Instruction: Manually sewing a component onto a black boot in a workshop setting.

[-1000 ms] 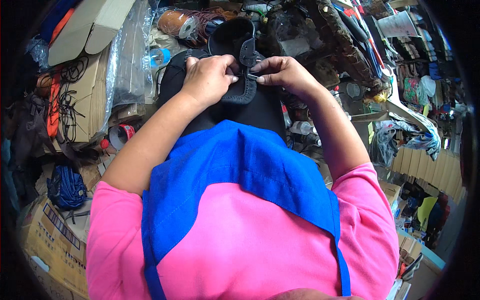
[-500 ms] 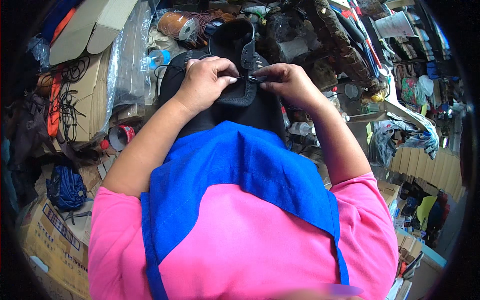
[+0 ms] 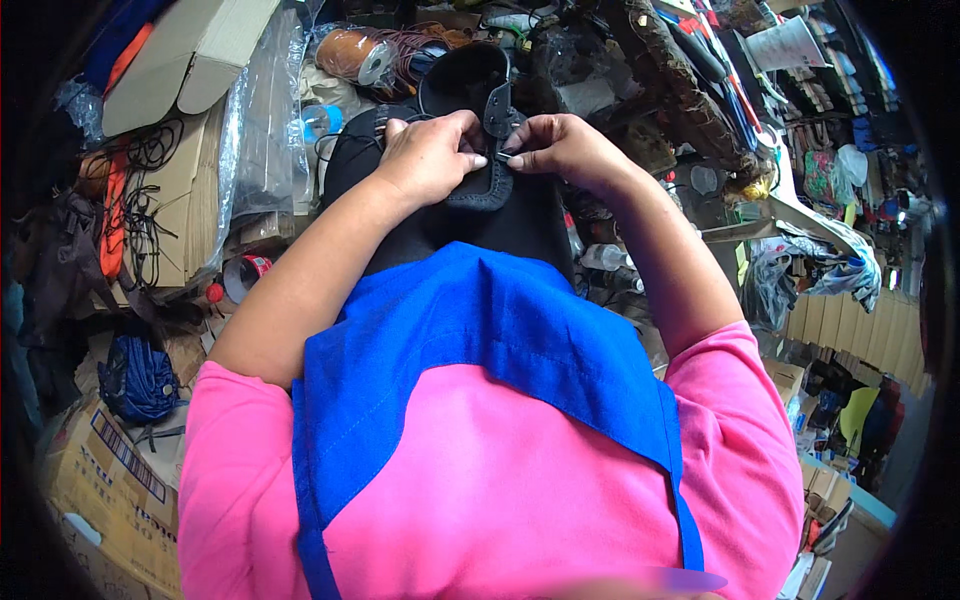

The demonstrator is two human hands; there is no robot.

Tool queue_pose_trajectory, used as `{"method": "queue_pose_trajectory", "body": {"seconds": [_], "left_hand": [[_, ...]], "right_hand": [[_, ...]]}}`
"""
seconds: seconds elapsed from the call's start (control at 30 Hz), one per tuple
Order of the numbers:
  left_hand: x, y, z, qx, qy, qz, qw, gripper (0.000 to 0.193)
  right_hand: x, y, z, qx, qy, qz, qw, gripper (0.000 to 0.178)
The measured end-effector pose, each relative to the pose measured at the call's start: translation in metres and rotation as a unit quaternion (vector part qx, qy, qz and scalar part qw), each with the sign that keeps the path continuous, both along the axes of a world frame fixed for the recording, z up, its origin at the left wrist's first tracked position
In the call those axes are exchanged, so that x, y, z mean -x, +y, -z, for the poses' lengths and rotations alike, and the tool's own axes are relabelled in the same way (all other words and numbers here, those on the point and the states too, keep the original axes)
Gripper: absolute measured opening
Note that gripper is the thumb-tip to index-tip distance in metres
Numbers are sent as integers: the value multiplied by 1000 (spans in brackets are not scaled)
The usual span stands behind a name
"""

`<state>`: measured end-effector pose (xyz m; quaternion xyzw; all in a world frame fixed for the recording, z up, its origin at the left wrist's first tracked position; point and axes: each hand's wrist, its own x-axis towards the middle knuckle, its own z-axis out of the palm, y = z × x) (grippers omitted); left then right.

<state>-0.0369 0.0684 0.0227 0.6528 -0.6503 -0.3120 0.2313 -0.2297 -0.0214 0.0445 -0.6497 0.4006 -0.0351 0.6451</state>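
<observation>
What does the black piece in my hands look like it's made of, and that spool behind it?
The black piece between the left hand and right hand looks like matte synthetic or leather sheet: dull, flexible, with a row of stitching along its curved edge. Which one is unclear. The spool seems wound with brown cord, fine strands visible, around a pale core.

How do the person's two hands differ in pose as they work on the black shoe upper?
The left hand is curled into a loose fist, knuckles up, pressing on the black shoe upper; the right hand is flatter, fingers stretched leftward. The left comes in from the lower left, the right from the lower right. Both pinch the same spot on the stitched edge, fingertips nearly meeting.
</observation>
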Motion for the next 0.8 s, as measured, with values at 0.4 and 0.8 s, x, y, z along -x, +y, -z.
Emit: {"method": "queue_pose_trajectory", "body": {"seconds": [0.4,0.8], "left_hand": [[-24,2,-12,79,-51,77,993,16],[-17,-1,-15,19,-6,91,996,18]], "right_hand": [[-3,-21,-9,84,94,-72,989,18],[29,3,-4,13,64,-12,998,18]]}}
